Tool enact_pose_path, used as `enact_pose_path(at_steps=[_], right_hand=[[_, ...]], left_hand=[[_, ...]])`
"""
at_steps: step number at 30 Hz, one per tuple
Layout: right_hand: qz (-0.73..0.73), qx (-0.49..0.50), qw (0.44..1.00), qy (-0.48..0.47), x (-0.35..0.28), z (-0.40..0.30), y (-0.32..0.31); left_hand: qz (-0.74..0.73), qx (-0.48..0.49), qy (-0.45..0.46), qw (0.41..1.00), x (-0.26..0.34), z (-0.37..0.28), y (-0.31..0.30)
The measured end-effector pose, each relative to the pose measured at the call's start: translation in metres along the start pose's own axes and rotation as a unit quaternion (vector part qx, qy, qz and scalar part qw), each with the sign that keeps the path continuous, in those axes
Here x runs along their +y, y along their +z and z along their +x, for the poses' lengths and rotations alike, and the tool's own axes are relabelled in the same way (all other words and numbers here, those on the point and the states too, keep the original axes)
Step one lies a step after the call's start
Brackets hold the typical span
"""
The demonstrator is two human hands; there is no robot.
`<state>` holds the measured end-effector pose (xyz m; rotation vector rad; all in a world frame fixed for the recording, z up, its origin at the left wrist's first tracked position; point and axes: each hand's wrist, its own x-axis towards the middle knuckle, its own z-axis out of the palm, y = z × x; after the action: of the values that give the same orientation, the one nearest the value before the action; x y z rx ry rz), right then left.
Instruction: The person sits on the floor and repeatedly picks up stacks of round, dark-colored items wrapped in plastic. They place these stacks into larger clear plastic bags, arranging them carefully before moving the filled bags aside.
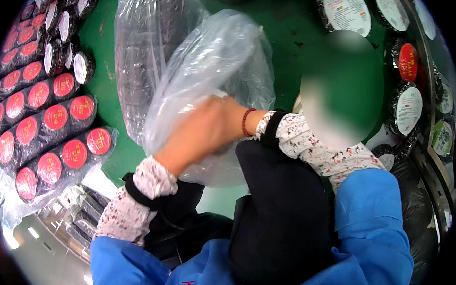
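Note:
My left hand [191,134] and my right hand [233,115] meet at a large clear plastic bag [209,52] in the middle of the view. Motion blur covers my left hand, and it overlaps my right, which has a red beaded bracelet at its wrist. The bag's film bunches around the fingers; my fingertips are hidden. Behind the bag, to its left, a long stack of dark round packs in clear film [139,56] lies on the green tabletop [291,49].
At the left lie rows of film-wrapped dark packs with red round labels [74,154]. Loose dark round packs with white labels [83,67] lie at the upper left, others [408,110] at the right near a metal rail [429,68]. A blurred oval hides part of the right side.

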<state>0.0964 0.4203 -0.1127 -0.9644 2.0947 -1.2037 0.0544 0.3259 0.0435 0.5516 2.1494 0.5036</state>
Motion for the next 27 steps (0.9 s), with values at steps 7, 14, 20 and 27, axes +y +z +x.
enact_pose_path(at_steps=[7, 14, 20, 27], right_hand=[[0.114, 0.15, 0.98, 0.07, 0.049, 0.066, -0.152], [-0.286, 0.553, 0.77, 0.137, 0.051, -0.191, -0.186], [-0.029, 0.681, 0.401, 0.613, 0.076, -0.635, -0.106], [0.253, 0.637, 0.496, 0.534, 0.113, -0.594, -0.081]], left_hand=[[0.214, -0.084, -0.029, 0.973, -0.063, 0.002, 0.037], [0.184, -0.15, -0.109, 0.965, -0.05, 0.009, 0.022], [0.183, -0.17, -0.089, 0.964, -0.048, 0.025, 0.025], [0.176, -0.188, -0.087, 0.962, -0.05, 0.029, 0.019]])
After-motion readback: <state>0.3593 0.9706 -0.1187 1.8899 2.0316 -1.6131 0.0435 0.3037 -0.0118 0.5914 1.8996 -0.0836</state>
